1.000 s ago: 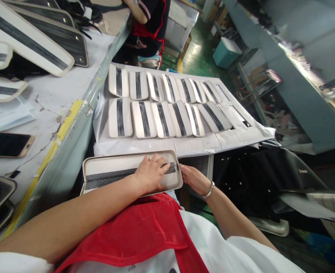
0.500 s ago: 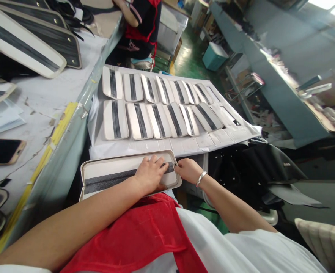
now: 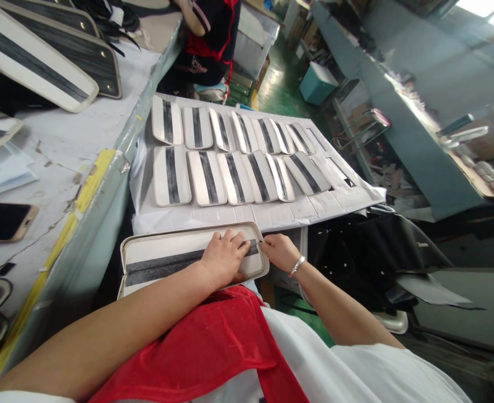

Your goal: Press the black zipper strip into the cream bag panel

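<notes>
Long striped panel [image 3: 179, 258] sits near, just this side of the white-covered table [image 3: 230, 214]; left hand [image 3: 225, 258]'s flat on it, fingers spread; right hand [image 3: 279, 251]'s bunched at its right end, can't tell if it's gripping anything.

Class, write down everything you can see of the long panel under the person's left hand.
The panel is long, off-white and round-cornered, with a slim raised rim and a dark grey strip running lengthwise; it looks leather-like. It lies crosswise between the red apron and the white-covered table; its support is hidden. The left hand rests on it, fingers spread, covering part of the strip. The right hand's fingertips are at its right end; their exact grip is unclear.
</notes>
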Tool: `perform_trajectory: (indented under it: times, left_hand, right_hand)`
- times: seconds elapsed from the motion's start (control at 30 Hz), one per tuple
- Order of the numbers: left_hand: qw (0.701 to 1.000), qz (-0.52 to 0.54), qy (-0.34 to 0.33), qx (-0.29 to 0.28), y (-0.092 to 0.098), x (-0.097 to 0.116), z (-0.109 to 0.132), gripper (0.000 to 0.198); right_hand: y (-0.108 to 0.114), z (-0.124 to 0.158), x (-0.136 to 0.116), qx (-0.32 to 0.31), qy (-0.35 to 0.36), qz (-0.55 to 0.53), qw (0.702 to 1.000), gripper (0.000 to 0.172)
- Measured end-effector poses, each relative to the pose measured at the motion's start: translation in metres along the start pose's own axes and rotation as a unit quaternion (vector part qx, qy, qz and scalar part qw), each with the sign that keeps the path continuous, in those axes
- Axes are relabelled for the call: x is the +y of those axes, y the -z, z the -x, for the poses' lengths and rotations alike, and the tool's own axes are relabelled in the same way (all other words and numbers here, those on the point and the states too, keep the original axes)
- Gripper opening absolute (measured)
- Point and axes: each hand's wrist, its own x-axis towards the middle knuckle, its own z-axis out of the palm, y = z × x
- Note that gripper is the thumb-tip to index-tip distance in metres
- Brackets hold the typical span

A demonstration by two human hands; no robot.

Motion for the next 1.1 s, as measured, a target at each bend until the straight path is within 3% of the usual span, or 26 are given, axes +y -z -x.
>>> perform_trajectory:
  times: [0.3,0.43,0.6,0.83,1.0,1.1]
  left_hand:
    - [1.000,-0.005,-0.001,0.008,-0.002,0.000,-0.001,0.075]
    - [1.000,-0.001,-0.006,0.005,-0.001,0.001,-0.002,0.075]
    - [1.000,-0.003,-0.005,-0.001,0.000,0.001,-0.002,0.073]
    - [1.000,-0.014,-0.007,-0.011,0.002,0.001,-0.002,0.078]
    - [1.000,-0.017,-0.008,-0.008,0.001,0.002,-0.002,0.078]
    - [1.000,-0.018,-0.004,-0.012,0.000,0.002,-0.002,0.076]
  right_hand:
    - [-0.003,-0.002,-0.001,0.025,0.007,0.024,0.999,0.029]
    - [-0.001,-0.003,0.003,-0.038,-0.015,-0.111,0.993,0.029]
    - [0.002,-0.003,0.007,-0.121,-0.096,-0.375,0.914,0.026]
    - [-0.002,0.000,0.012,-0.118,-0.123,-0.460,0.871,0.019]
    - [-0.008,0.002,0.018,-0.107,-0.120,-0.467,0.870,0.028]
    - [-0.012,0.001,0.020,-0.099,-0.079,-0.407,0.905,0.030]
